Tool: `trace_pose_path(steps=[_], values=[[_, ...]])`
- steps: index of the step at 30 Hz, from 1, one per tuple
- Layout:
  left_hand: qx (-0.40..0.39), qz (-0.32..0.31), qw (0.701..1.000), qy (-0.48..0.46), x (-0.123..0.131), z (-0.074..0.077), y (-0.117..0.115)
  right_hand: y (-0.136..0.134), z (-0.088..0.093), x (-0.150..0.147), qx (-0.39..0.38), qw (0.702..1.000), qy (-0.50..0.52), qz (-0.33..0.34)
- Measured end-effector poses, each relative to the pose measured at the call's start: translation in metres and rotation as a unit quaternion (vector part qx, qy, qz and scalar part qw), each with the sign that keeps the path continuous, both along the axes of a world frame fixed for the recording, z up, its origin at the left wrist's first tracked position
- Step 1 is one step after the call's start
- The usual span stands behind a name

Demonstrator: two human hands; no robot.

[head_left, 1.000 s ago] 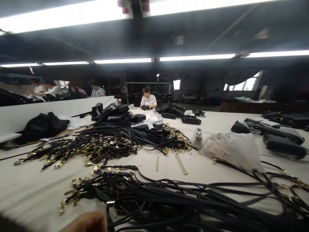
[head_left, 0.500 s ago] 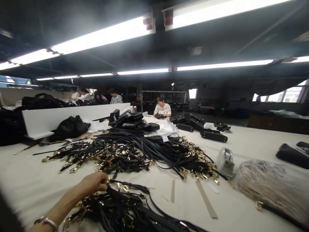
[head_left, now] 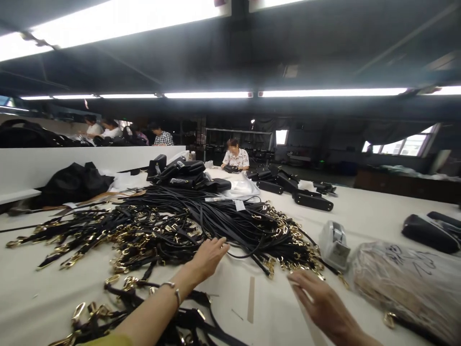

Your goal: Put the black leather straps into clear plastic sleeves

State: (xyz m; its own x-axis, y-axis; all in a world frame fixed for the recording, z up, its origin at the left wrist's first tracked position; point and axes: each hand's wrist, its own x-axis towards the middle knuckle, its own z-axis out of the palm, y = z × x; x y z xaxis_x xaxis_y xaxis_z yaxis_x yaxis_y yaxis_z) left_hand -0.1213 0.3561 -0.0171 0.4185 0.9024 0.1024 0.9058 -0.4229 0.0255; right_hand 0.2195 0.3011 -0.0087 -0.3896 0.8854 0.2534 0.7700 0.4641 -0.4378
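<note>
My left hand (head_left: 210, 258), with a bangle at its wrist, reaches to the front edge of a large pile of black straps (head_left: 219, 218) with gold clasps. Its fingers are stretched out and hold nothing that I can see; whether they touch the straps I cannot tell. To the right, my right hand (head_left: 317, 295) hovers low above the table with its fingers extended and apart, partly covering a pale strip. A second bunch of black straps (head_left: 194, 317) lies nearer to me, partly hidden under my left forearm.
Right of the pile stand a tape dispenser (head_left: 334, 245) and a clear plastic bag (head_left: 403, 278) with writing. Black bags (head_left: 183, 174) are heaped behind the straps. A tan strip (head_left: 251, 300) lies on the cream table. One co-worker (head_left: 236, 157) sits at the far end.
My left hand has left the near bunch of straps and moved right and forward to the big pile, opening its fingers. My right hand has come into view at the right.
</note>
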Motion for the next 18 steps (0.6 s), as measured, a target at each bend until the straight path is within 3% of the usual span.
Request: trace_pose_path(steps=[2, 5, 9, 12, 13, 14, 16, 18], values=[[-0.005, -0.023, 1.000, 0.013, 0.020, -0.008, 0.009, 0.026, -0.020, -0.046, -0.008, 0.998, -0.026, 0.063], [-0.010, -0.037, 0.999, 0.027, 0.030, -0.013, 0.013, 0.050, -0.041, -0.097, -0.077, 0.995, 0.011, 0.070], [-0.009, -0.068, 0.997, 0.027, 0.023, -0.012, -0.002, 0.059, -0.050, -0.109, -0.135, 0.987, 0.091, 0.018], [-0.012, -0.063, 0.998, 0.009, 0.023, -0.010, -0.022, 0.054, -0.046, -0.103, -0.210, 0.961, 0.179, 0.000], [-0.012, -0.063, 0.998, -0.003, 0.026, -0.008, -0.030, 0.051, -0.043, -0.103, -0.250, 0.939, 0.237, -0.002], [-0.012, -0.067, 0.997, -0.018, 0.031, -0.005, -0.038, 0.047, -0.040, -0.104, -0.298, 0.897, 0.325, -0.010], [-0.023, -0.089, 0.994, -0.051, 0.043, 0.002, -0.054, 0.043, -0.032, -0.107, -0.381, 0.761, 0.524, -0.039], [-0.050, -0.109, 0.990, -0.070, 0.055, 0.011, -0.070, 0.042, -0.021, -0.107, -0.416, 0.623, 0.658, -0.073]])
